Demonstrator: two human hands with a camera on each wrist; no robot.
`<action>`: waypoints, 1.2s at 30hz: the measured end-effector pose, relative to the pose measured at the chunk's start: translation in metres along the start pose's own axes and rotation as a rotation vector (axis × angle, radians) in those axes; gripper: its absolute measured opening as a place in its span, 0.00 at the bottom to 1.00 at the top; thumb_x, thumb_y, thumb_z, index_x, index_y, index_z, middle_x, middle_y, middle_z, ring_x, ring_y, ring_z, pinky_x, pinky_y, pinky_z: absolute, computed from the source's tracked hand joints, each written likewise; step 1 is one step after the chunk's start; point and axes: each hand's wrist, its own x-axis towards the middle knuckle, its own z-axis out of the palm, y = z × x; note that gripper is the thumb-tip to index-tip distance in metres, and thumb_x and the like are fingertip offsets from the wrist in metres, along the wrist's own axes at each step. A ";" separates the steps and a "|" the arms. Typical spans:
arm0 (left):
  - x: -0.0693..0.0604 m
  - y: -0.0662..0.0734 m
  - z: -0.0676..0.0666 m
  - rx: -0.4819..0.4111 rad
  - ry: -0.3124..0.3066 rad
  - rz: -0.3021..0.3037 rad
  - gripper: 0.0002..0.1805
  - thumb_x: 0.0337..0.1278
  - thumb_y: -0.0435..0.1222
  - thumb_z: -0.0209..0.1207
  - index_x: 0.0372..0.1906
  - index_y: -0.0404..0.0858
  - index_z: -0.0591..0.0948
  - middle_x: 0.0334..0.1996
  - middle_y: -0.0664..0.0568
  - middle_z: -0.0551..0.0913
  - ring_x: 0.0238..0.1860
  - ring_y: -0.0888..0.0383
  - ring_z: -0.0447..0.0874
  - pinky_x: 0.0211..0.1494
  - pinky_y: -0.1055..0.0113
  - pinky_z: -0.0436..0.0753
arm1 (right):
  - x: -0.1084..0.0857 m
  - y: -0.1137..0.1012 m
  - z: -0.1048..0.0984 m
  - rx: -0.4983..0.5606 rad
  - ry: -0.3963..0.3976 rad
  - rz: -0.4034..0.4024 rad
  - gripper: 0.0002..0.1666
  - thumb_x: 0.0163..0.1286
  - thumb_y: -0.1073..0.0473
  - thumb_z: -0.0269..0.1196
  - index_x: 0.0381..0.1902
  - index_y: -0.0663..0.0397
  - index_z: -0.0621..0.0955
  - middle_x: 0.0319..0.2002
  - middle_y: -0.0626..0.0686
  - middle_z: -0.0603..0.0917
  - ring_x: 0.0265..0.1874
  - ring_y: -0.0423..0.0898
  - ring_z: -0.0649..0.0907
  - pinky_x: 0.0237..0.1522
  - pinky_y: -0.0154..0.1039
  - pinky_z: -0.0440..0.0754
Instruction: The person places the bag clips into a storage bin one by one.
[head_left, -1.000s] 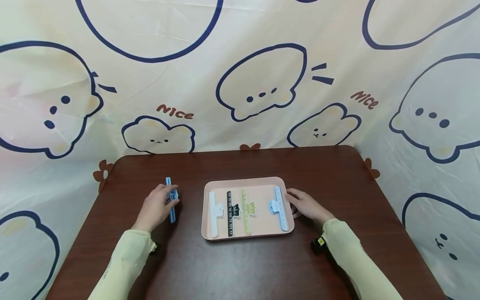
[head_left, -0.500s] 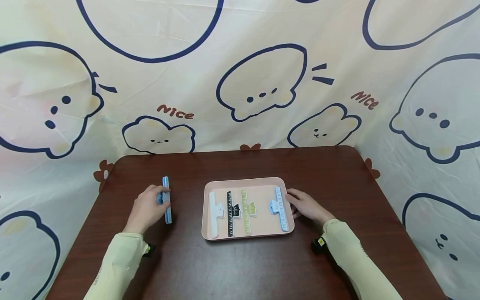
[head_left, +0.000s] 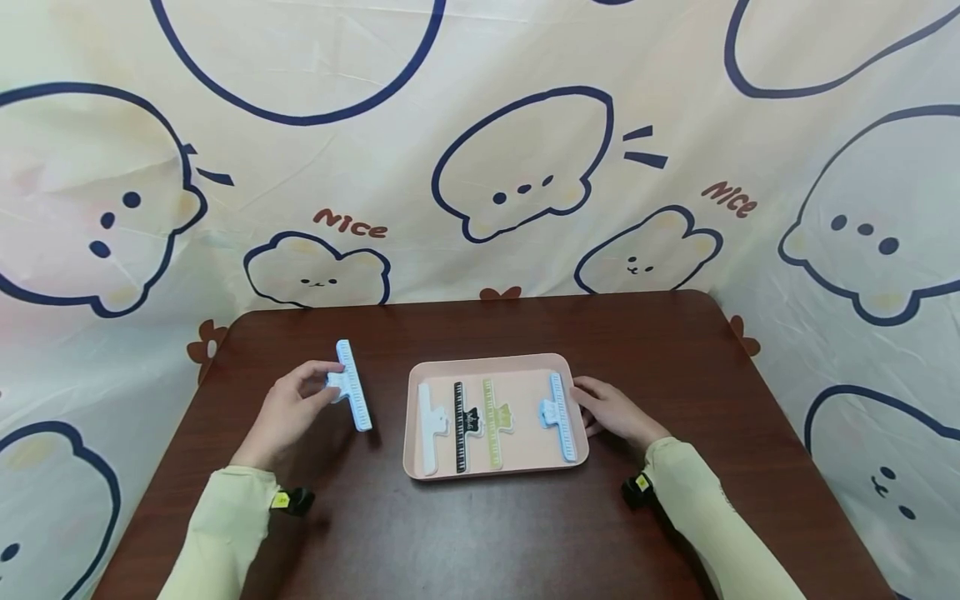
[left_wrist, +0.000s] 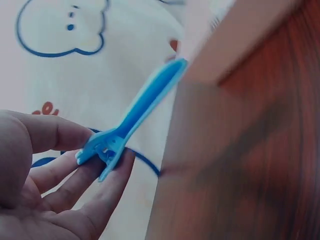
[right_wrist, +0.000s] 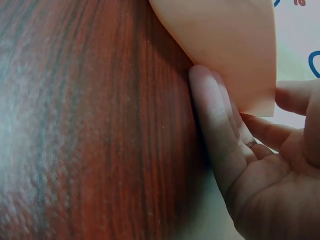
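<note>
My left hand [head_left: 291,408] pinches a light blue ruler clip [head_left: 357,398] by its grip tabs, left of the tray. In the left wrist view the clip [left_wrist: 152,95] is seen end-on, its tabs between thumb and fingers, and its long bar is raised off the table. A pale pink tray [head_left: 525,364] lies at the middle of the table. My right hand [head_left: 617,412] holds the tray's right edge. In the right wrist view its fingers lie against the tray's outer wall [right_wrist: 230,45] and the thumb is at the rim.
Inside the tray, from left to right, lie a white clip [head_left: 428,429], a black clip [head_left: 460,429], a green clip [head_left: 492,425] and a blue clip [head_left: 560,417]. The dark brown table [head_left: 480,533] meets a patterned curtain [head_left: 405,167] behind.
My left hand has moved left with the blue clip and turned it, so the scaled bar now faces up and tilts, with the tabs to the left. The right hand and tray stay put.
</note>
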 end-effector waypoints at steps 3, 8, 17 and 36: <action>-0.002 0.003 0.000 -0.109 -0.030 -0.013 0.22 0.75 0.40 0.59 0.68 0.41 0.77 0.62 0.39 0.76 0.57 0.47 0.81 0.57 0.59 0.83 | 0.001 0.000 0.001 0.003 0.000 -0.002 0.29 0.84 0.48 0.51 0.74 0.57 0.69 0.44 0.59 0.83 0.32 0.47 0.84 0.35 0.44 0.88; -0.005 0.006 0.006 -0.282 -0.065 0.005 0.22 0.75 0.37 0.59 0.68 0.35 0.75 0.57 0.41 0.73 0.50 0.57 0.81 0.54 0.72 0.83 | 0.000 -0.003 0.004 0.008 -0.005 0.009 0.29 0.84 0.48 0.51 0.75 0.56 0.69 0.46 0.59 0.83 0.33 0.47 0.83 0.36 0.43 0.88; -0.005 0.017 0.017 -0.442 -0.099 -0.016 0.23 0.74 0.38 0.60 0.67 0.34 0.74 0.55 0.45 0.73 0.52 0.56 0.81 0.56 0.70 0.83 | 0.000 -0.003 0.004 -0.001 -0.008 0.002 0.29 0.85 0.48 0.50 0.74 0.56 0.69 0.45 0.58 0.83 0.33 0.47 0.83 0.36 0.43 0.87; 0.005 0.042 0.039 -0.546 -0.217 -0.022 0.27 0.72 0.37 0.62 0.69 0.31 0.72 0.56 0.44 0.74 0.54 0.52 0.80 0.61 0.64 0.83 | -0.001 0.000 0.001 -0.002 0.004 0.011 0.30 0.84 0.47 0.51 0.75 0.56 0.69 0.44 0.58 0.82 0.33 0.47 0.83 0.36 0.43 0.87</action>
